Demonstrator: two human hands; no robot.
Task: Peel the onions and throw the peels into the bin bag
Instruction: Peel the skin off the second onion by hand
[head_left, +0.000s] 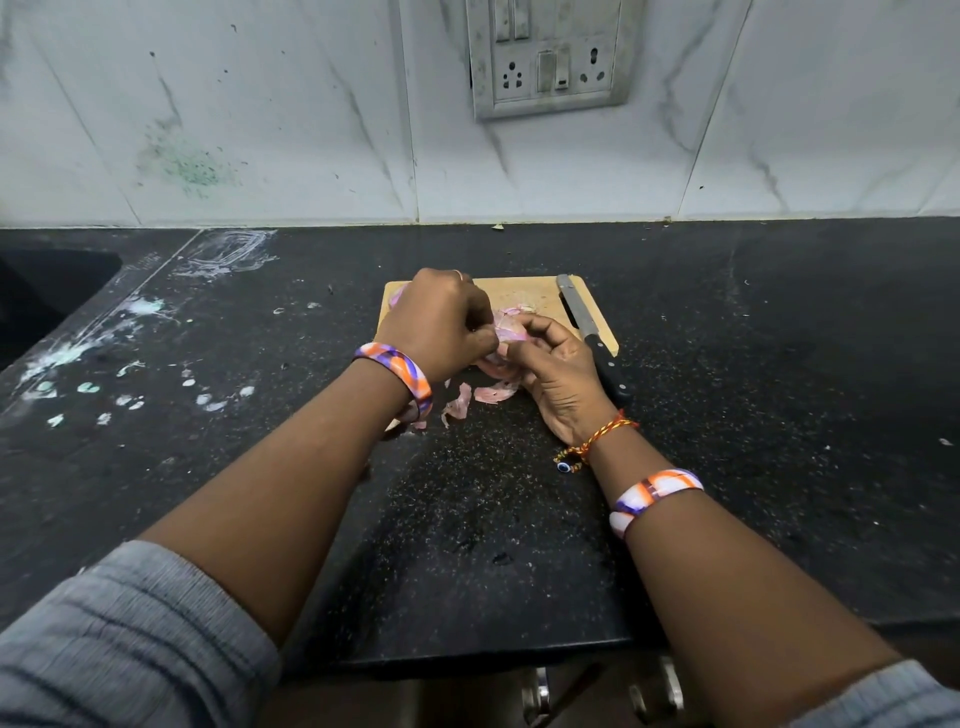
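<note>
Now at nine o'clock the left hand (441, 322) curls over pink onion peels (506, 330), pinching them; the right hand (558, 371), at three o'clock, cups the same peels in bent fingers above the chopping board (524, 293), loose peels (460, 402) on the worktop (753, 364), knife (592, 338) at three o'clock

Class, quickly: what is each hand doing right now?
Left hand: fingers curled, pinching onion peels.
Right hand: fingers curled round the same peels, gathering them.
</note>
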